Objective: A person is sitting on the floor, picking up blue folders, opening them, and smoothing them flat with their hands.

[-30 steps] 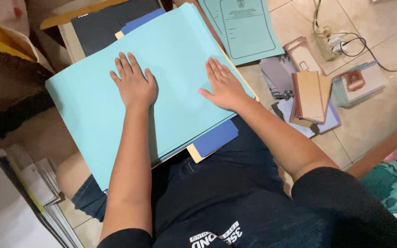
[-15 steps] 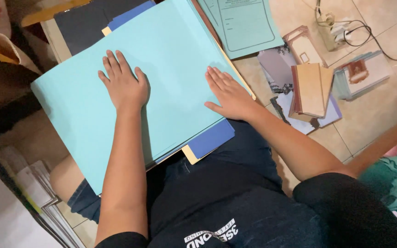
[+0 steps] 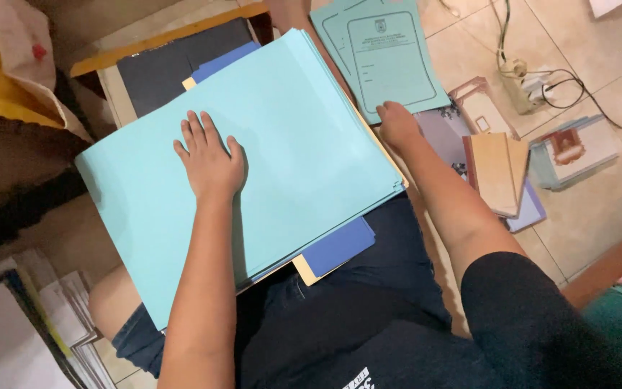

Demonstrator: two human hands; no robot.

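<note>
Head view, left hand (image 3: 209, 160) flat on one light-blue folder (image 3: 304, 151), right hand (image 3: 397, 122) touching two printed folders (image 3: 390, 57)

- Pale beige tiled floor (image 3: 599, 209), glossy, fills the right side under warm indoor light.
- A white power strip (image 3: 534, 90) with dark cables (image 3: 599, 101) lies on the tiles at upper right.
- A wooden edge (image 3: 606, 270) runs diagonally at lower right.
- A stack of papers (image 3: 30, 331) sits at lower left.
</note>
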